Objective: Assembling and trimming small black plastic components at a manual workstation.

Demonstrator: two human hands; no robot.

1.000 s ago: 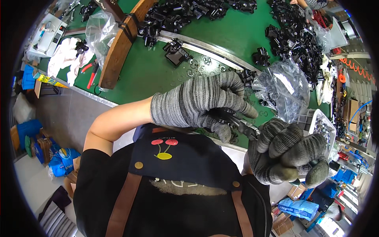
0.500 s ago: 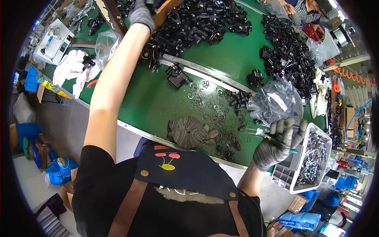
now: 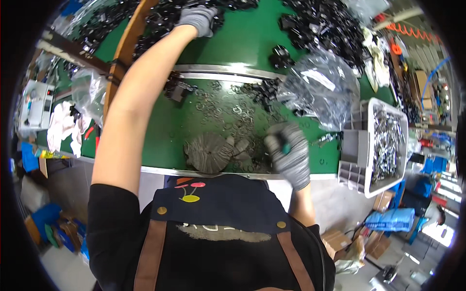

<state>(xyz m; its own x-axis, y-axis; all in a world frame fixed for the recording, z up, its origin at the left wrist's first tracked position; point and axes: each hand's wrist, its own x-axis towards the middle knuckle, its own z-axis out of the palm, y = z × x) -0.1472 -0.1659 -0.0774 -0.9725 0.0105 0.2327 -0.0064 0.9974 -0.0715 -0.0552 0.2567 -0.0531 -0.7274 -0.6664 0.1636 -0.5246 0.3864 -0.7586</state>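
My left hand [image 3: 198, 20], in a grey knit glove, reaches to the far side of the bench. Its fingers curl down at a heap of black parts [image 3: 162, 22]; what lies in them is hidden. Nearer me, my right hand [image 3: 290, 155], also gloved, is closed round green-handled pliers [image 3: 285, 148], mostly covered by the fingers and slightly blurred. It hovers just right of a grey knit glove bundle [image 3: 208, 153] lying near the front edge. Small dark rings [image 3: 238, 114] lie scattered beyond that bundle. A black blocky part [image 3: 178, 92] rests by the metal rail.
A metal rail [image 3: 228, 72] crosses the green bench. To the right stand a clear plastic bag [image 3: 323, 87] and a grey bin [image 3: 371, 186] of shiny metal parts. A wooden board [image 3: 128, 41] rises beside my left arm. More black parts [image 3: 325, 24] are heaped at the far right.
My right hand has moved left from beside the grey bin to near the glove bundle, keeping the pliers. My left hand has shifted from beside the wooden board to the black heap. The view has turned.
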